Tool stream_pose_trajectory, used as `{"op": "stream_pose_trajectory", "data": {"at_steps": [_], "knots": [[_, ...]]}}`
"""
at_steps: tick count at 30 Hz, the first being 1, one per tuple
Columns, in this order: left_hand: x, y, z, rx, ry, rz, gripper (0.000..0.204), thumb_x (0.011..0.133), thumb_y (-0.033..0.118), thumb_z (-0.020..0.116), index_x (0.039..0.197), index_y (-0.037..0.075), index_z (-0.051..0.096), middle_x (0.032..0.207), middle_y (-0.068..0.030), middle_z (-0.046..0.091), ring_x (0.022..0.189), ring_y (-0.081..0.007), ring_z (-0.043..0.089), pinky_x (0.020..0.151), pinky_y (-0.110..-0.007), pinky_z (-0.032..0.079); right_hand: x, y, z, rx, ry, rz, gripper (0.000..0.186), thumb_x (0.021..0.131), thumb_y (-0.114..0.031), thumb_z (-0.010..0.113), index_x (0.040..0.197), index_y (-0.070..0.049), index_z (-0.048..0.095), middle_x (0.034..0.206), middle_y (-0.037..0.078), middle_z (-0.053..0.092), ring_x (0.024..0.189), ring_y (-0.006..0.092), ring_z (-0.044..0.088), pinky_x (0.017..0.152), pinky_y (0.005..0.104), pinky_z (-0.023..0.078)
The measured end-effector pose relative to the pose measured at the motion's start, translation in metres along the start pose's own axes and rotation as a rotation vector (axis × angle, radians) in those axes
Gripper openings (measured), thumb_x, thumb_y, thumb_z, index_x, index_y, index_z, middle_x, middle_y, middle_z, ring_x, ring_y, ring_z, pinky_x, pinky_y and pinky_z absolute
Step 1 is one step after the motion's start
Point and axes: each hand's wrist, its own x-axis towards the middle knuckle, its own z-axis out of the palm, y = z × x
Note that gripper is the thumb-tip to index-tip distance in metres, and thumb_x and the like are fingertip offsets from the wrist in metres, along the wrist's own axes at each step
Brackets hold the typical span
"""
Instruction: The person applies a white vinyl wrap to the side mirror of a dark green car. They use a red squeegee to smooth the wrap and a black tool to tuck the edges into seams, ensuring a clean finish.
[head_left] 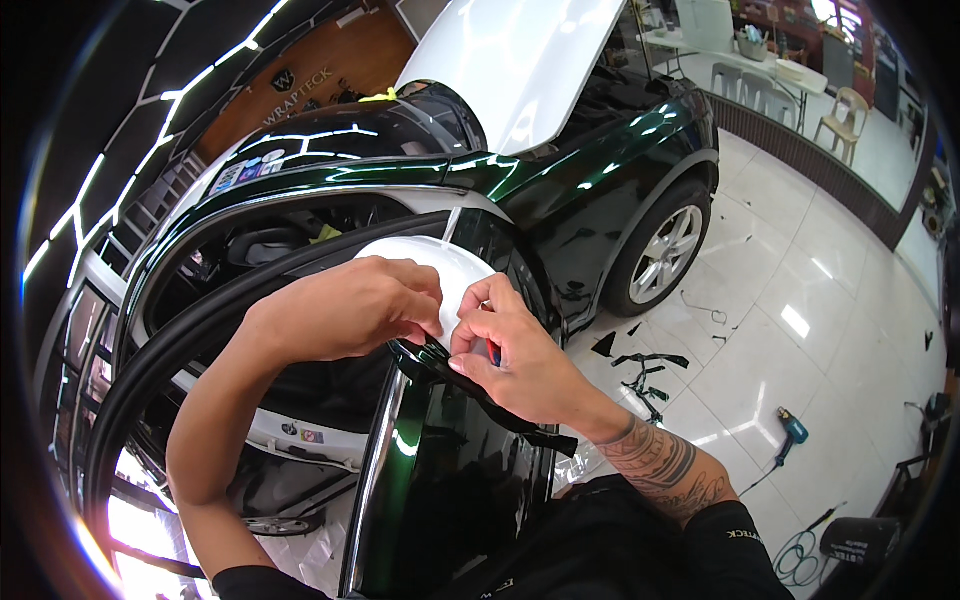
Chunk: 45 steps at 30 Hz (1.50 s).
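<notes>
At a white side mirror [433, 258] on an open dark green car door [450, 490], my left hand [360, 308] is closed, its fingertips pinched on a dark film edge [435, 358] along the mirror's lower rim. My right hand [510, 360] is closed round a small red tool [493, 352], mostly hidden by my fingers, with the thumb against the same edge. A loose dark film strip [540, 430] hangs below my right hand across the door.
The car's front wheel [662, 249] and raised white hood [510, 60] are beyond. On the tiled floor lie film scraps [650, 385], a teal heat gun [790, 428], a green hose [800, 555] and a dark cylinder [857, 540]. A plastic chair [842, 125] stands behind glass.
</notes>
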Motion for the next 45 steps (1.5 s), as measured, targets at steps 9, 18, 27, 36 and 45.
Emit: {"op": "stream_pose_trajectory", "data": {"at_steps": [9,18,27,36,45], "knots": [[0.008,-0.006,0.003,0.171,-0.121,0.02,0.017,0.079,-0.001,0.068,0.093,-0.001,0.059,0.096,-0.0123,0.058,0.099,-0.0306,0.055,0.088,-0.041,0.047,0.003,0.005,0.0,-0.061,0.047,-0.218,0.011,0.08,0.001,0.07,0.085,-0.001,0.06,0.109,0.011,0.043,0.099,0.0248,0.049,0.086,0.0328,0.043],[-0.001,-0.009,0.014,0.348,-0.032,0.108,0.019,0.075,-0.002,0.063,0.091,0.0,0.053,0.095,-0.012,0.054,0.097,-0.0307,0.052,0.087,-0.039,0.045,-0.002,-0.007,0.009,-0.096,0.157,-0.07,0.012,0.079,-0.002,0.072,0.088,-0.002,0.064,0.109,0.009,0.048,0.102,0.0255,0.049,0.084,0.0327,0.042],[-0.002,-0.012,0.013,0.256,-0.025,0.073,0.023,0.073,-0.004,0.065,0.092,-0.002,0.054,0.093,-0.0133,0.058,0.095,-0.0316,0.055,0.085,-0.04,0.047,0.01,-0.009,0.011,-0.141,0.076,0.039,0.008,0.082,-0.004,0.069,0.086,0.002,0.065,0.109,0.01,0.049,0.103,0.0248,0.051,0.084,0.0353,0.044],[-0.018,-0.028,0.023,-0.081,0.231,0.136,0.012,0.083,0.0,0.067,0.094,0.003,0.068,0.101,-0.0088,0.064,0.096,-0.0301,0.06,0.083,-0.042,0.049,0.02,-0.011,0.004,-0.074,-0.018,0.027,0.006,0.085,-0.004,0.066,0.084,0.001,0.064,0.111,0.009,0.047,0.103,0.0232,0.05,0.081,0.033,0.045],[-0.011,-0.018,0.013,0.204,0.085,0.153,0.014,0.08,0.0,0.066,0.091,0.003,0.059,0.092,-0.0083,0.06,0.097,-0.0289,0.056,0.087,-0.041,0.045,0.019,-0.009,0.004,-0.019,0.005,-0.02,0.004,0.082,-0.002,0.062,0.078,-0.002,0.063,0.11,0.009,0.048,0.102,0.0296,0.048,0.081,0.0451,0.037]]}}
